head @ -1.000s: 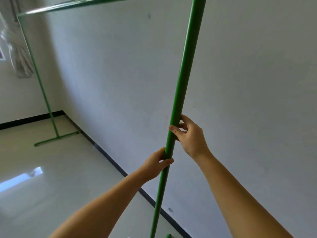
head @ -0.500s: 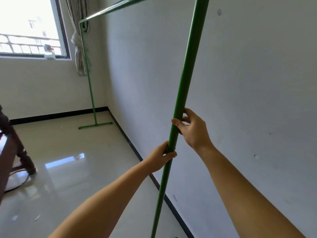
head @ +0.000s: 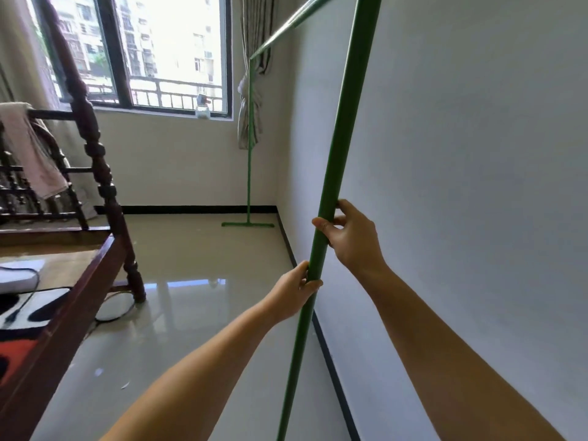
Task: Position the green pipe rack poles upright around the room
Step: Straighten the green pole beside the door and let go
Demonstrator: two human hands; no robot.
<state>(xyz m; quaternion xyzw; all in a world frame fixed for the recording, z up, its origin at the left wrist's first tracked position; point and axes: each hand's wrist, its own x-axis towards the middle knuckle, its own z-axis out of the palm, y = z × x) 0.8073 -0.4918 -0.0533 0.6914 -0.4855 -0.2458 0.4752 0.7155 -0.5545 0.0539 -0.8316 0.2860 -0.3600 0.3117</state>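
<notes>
A long green rack pole (head: 342, 128) stands nearly upright right in front of me, close to the white wall, its foot out of view below. My right hand (head: 351, 237) grips it at mid height. My left hand (head: 294, 289) grips it just below. A green top bar (head: 286, 25) runs from its upper end to a second green pole (head: 250, 154). That far pole stands upright on a flat foot (head: 247, 224) in the room's corner.
A dark wooden bed frame (head: 95, 148) with a cloth draped on it fills the left. A window (head: 152, 49) and tied curtain (head: 251, 100) sit at the back. Glossy tiled floor (head: 203, 313) lies between the bed and the wall (head: 461, 186).
The view has swung left, bringing the window and bed into sight. Both hands keep their grip on the near pole at about the same height.
</notes>
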